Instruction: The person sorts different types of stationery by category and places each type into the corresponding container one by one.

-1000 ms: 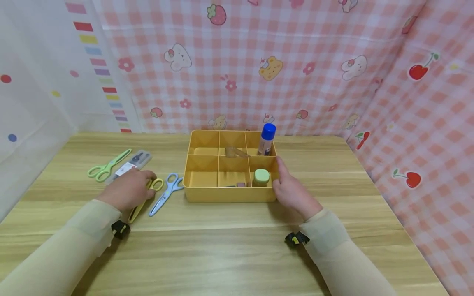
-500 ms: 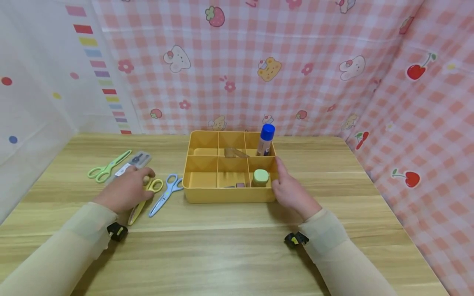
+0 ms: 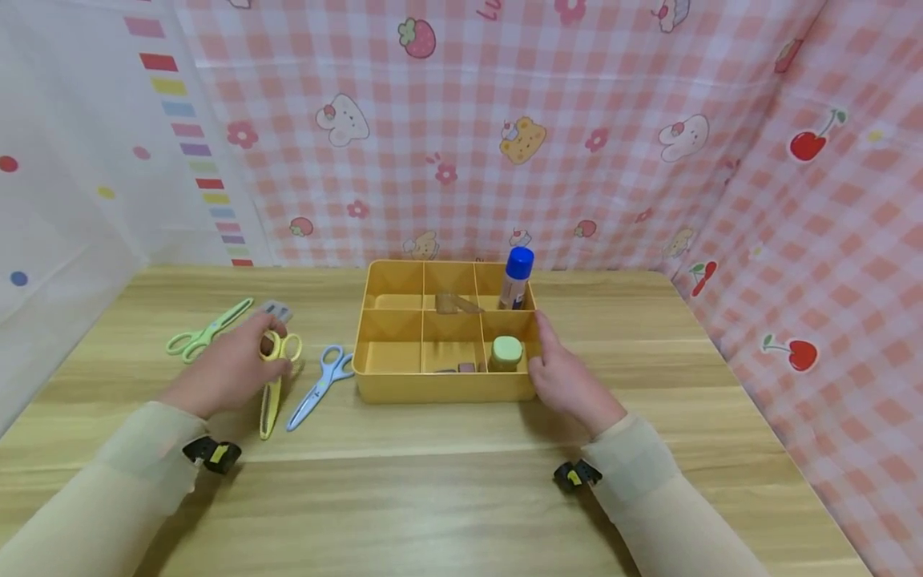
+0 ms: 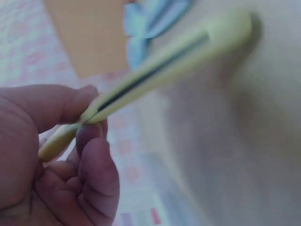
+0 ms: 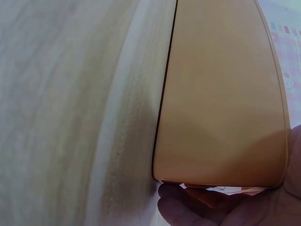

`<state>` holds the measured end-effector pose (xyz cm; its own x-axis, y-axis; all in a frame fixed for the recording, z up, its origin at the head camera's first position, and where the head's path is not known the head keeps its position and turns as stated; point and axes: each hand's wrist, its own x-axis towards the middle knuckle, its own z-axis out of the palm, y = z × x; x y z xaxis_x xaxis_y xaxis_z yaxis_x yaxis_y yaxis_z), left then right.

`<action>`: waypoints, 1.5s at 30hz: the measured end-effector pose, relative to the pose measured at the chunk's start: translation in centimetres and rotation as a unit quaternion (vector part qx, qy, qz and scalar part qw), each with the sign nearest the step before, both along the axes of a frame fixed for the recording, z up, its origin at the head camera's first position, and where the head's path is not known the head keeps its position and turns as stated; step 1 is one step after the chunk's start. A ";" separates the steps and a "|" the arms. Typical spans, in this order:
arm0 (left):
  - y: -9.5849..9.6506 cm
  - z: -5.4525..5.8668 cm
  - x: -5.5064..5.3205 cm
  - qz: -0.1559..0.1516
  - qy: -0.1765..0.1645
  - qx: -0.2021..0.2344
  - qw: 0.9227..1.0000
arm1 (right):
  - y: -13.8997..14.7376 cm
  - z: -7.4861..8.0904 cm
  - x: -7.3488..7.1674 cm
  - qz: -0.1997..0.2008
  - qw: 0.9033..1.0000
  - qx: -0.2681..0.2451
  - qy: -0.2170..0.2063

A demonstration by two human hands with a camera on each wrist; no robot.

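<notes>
white cloth [image 3: 58,104] with coloured dots covers the wall at the far left, and pink gingham cloth [image 3: 461,192] printed with fruit, flowers and little animals runs across the back and down the right side, above a pale wood-grain table [image 3: 433,497]. leftmost on the table lie green scissors [image 3: 209,330], blades pointing away from the person. next comes a translucent grey case [image 3: 277,310], mostly hidden behind the left hand [image 3: 231,361]. that hand, in a beige sleeve [image 3: 130,465], pinches yellow scissors [image 3: 270,405] between thumb and fingers near where handles meet blades; the tip points back towards the person, and i can't tell whether it touches the table. just to the right are blue scissors [image 3: 324,378], tip likewise towards the person, handles just beside the front left corner of a yellow box [image 3: 443,389].

the box has six compartments, three behind and three in front. a brown piece [image 3: 448,303], hard to make out, shows at the back middle one. the front middle one holds a small purplish block [image 3: 466,368], partly hidden by the front wall. at the right end, a blue-capped bottle [image 3: 516,279] stands nearly upright in the back compartment, and a jar with a pale green lid [image 3: 506,349] sits in the front one. the right hand [image 3: 573,377] rests against the outside of the box's right end, fingers pressed to it rather than wrapped round it.
</notes>
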<state>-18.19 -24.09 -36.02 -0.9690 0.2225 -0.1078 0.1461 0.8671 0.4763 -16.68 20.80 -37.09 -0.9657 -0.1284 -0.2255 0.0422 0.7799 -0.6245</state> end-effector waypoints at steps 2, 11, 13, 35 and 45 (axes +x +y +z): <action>0.0 0.7 0.3 0.010 0.027 0.010 1.000 | 0.0 -0.1 0.2 0.000 1.000 -0.003 -0.001; 1.6 4.6 1.8 0.050 0.135 0.088 0.986 | 0.0 0.2 0.6 0.000 1.000 -0.004 0.009; 2.2 5.3 2.0 0.060 0.136 0.121 0.981 | 0.0 0.2 0.6 0.000 1.000 -0.002 0.010; 8.1 4.3 0.6 0.036 0.072 0.250 0.965 | 0.0 0.0 0.2 0.000 1.000 -0.015 0.006; 8.9 3.1 0.4 0.036 0.096 0.162 0.981 | 0.1 -0.2 -0.1 0.001 1.000 -0.011 0.009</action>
